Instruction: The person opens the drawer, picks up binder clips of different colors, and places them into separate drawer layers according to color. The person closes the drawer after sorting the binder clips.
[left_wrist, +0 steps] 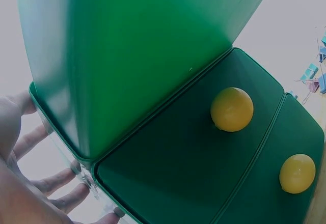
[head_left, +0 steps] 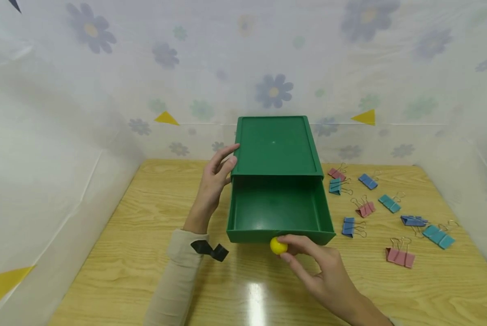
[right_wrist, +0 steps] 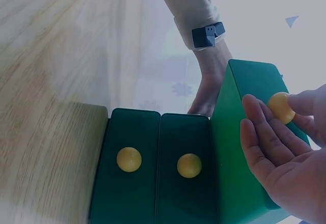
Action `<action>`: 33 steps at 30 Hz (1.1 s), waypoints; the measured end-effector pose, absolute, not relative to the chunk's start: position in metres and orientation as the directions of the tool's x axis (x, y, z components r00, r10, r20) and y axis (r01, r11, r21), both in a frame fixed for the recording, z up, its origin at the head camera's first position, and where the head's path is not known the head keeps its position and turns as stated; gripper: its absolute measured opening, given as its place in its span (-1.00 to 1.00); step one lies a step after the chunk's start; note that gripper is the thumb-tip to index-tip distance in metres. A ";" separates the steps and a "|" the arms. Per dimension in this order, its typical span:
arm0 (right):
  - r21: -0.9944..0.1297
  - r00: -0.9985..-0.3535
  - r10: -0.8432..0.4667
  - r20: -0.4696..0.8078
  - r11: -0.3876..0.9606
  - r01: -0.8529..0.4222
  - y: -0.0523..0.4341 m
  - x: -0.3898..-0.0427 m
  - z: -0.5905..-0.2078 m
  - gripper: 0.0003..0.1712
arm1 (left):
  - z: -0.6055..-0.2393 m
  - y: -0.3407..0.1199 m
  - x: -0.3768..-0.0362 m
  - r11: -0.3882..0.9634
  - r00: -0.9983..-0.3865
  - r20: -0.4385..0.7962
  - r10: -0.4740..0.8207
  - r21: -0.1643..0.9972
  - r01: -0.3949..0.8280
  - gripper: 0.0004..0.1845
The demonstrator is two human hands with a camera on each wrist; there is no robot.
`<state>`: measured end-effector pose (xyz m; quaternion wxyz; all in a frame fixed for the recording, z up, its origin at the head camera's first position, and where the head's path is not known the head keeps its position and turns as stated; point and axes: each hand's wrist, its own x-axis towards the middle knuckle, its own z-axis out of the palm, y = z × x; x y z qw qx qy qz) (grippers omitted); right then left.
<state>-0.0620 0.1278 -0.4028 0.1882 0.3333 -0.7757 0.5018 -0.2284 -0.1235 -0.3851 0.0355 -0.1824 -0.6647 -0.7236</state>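
A green drawer cabinet (head_left: 274, 145) stands on the wooden table, its top drawer (head_left: 274, 210) pulled out toward me, with the bare green inside showing. My right hand (head_left: 322, 271) pinches the round yellow knob (head_left: 278, 246) on that drawer's front between thumb and index finger. Fingers spread, my left hand (head_left: 212, 185) rests against the cabinet's left side. In the left wrist view, two lower drawers beneath the pulled-out one are closed, each with a yellow knob, the upper knob (left_wrist: 232, 109) and the lower knob (left_wrist: 297, 173).
Several binder clips lie to the right of the cabinet, among them a pink clip (head_left: 400, 256), a blue clip (head_left: 348, 227) and a teal clip (head_left: 438, 236). Behind the table (head_left: 145, 217) hangs a flowered white sheet (head_left: 223, 68). A black strap (head_left: 209, 250) circles my left sleeve.
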 end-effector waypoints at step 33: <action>-0.610 -0.621 -0.078 0.780 0.129 -0.782 0.225 -0.085 -0.365 -0.72 | -0.384 -0.122 -0.228 -0.105 -0.935 0.302 0.187 0.952 0.287 -0.53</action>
